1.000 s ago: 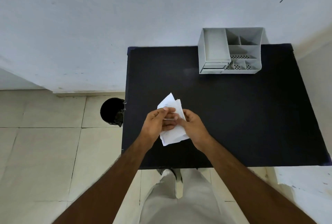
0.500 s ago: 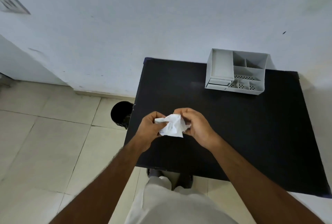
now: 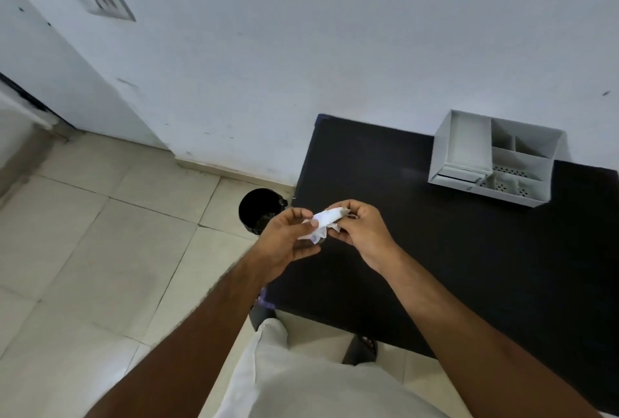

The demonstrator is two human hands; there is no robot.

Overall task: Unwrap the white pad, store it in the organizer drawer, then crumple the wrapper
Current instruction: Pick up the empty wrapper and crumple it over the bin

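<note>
A crumpled white wrapper [image 3: 323,223] is pinched between both hands above the near left edge of the black table [image 3: 452,250]. My left hand [image 3: 288,240] grips its left end with thumb on top. My right hand [image 3: 360,228] closes around its right end. The grey desk organizer [image 3: 492,163] stands at the table's far side against the wall, its small drawer at the lower left front showing a white edge. The white pad itself I cannot make out.
A black round bin [image 3: 259,210] stands on the tiled floor just left of the table. A white wall rises behind the table, with a switch plate [image 3: 102,0] at upper left. My legs and a dark sandal show below the table's near edge.
The flat white wrapper has been squeezed into a small wad between both hands. The hands and my view have shifted left, toward the table's edge and the bin.
</note>
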